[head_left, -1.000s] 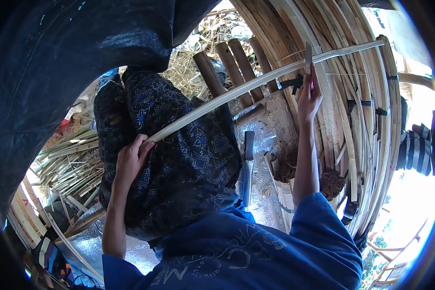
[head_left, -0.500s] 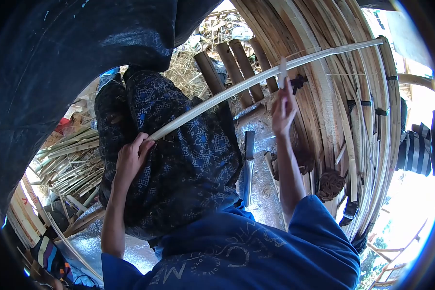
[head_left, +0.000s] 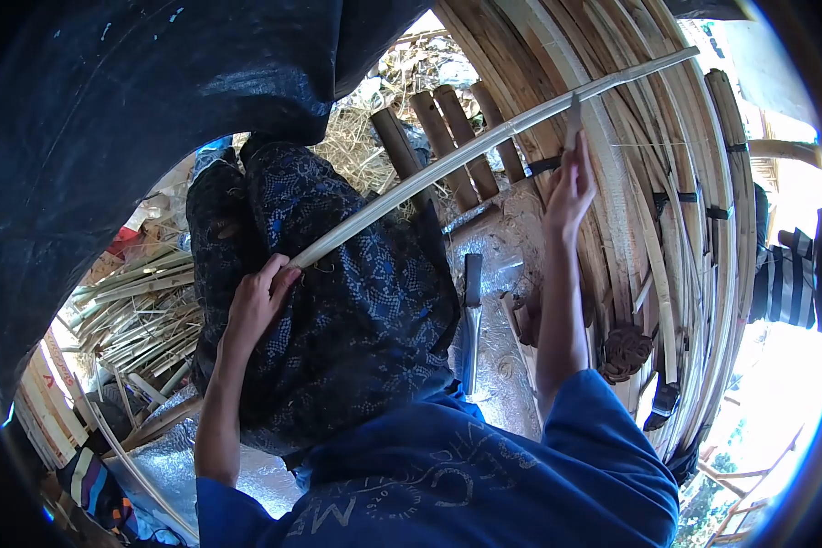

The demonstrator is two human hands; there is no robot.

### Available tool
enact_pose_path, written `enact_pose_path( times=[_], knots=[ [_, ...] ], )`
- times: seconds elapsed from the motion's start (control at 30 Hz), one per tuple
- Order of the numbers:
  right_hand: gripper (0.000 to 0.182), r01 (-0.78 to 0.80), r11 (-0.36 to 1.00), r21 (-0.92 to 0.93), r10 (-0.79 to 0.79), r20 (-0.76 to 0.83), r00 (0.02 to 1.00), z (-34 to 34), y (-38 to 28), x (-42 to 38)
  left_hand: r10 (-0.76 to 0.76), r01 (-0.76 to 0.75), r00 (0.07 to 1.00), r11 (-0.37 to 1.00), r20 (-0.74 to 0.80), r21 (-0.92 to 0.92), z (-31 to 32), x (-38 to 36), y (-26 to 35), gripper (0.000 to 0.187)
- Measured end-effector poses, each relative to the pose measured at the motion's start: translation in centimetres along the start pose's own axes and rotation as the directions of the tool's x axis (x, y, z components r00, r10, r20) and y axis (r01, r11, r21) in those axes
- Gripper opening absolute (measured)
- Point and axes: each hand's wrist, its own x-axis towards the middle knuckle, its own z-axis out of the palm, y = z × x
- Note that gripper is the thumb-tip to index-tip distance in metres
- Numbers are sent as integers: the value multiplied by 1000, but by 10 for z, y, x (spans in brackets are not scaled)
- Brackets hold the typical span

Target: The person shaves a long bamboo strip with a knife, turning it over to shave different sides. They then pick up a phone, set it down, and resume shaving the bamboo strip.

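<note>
A long, pale bamboo strip [head_left: 420, 183] slants from my lap up to the upper right. My left hand [head_left: 258, 294] grips its near end, thumb and fingers closed around it over the dark patterned cloth [head_left: 356, 320] on my legs. In my right hand [head_left: 570, 194] is a knife [head_left: 574, 119], its blade pointing up. The blade tip lies right at the strip's lower edge, well out towards the far end. That far end overlaps the stacked bamboo strips [head_left: 612, 183] on the right.
A long-bladed tool with a dark handle [head_left: 472, 279] lies on the silvery floor sheet [head_left: 502, 365]. Short dark bamboo pieces [head_left: 434, 137] stand in a row ahead. Thin split sticks [head_left: 146, 320] are heaped at left. Black plastic sheeting [head_left: 155, 119] hangs at upper left.
My right hand and the knife have moved right and slightly up, farther along the strip. The strip's far end has swung up and left. My left hand keeps hold, shifting slightly right.
</note>
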Motion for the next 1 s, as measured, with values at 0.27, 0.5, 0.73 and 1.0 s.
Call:
enact_pose_path(
  times=[0.27, 0.5, 0.73, 1.0],
  knots=[
    [40, 43, 989, -143, -31, 84, 996, 7, 5, 22, 28, -29, 1000, 998, -10, -63, -3, 3, 8, 21],
    [41, 93, 995, -31, -86, 200, 976, 44, 26, -59, -25, 26, 998, 999, 53, -36, -7, 6, 11, 20],
    [44, -165, 973, 163, 119, 257, 959, 53, 5, -121, 61, -62, 998, 997, -16, -56, -3, 3, 6, 19],
    [41, -306, 934, 184, 217, 389, 895, 40, -3, -153, 115, -119, 991, 991, -69, -66, 1, 2, -1, 20]
  ],
)
